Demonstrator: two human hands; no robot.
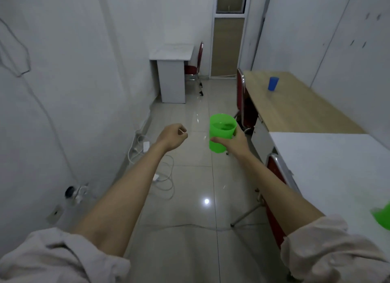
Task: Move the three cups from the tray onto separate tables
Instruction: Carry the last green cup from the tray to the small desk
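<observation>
My right hand [234,142] grips a green cup [220,129] upright over the tiled floor, in the middle of the view. My left hand [174,136] is out in front with its fingers curled shut and nothing in it. A blue cup [273,83] stands on the wooden table [295,105] at the right. Another green object [383,216] is cut off by the right edge, over the near white table [329,164]; I cannot tell what it is. No tray is in view.
A small white table [172,51] stands against the far left wall with a red chair [195,65] beside it. Red chairs [240,92] are tucked at the right-hand tables. White cables [162,177] and a plug lie on the floor by the left wall.
</observation>
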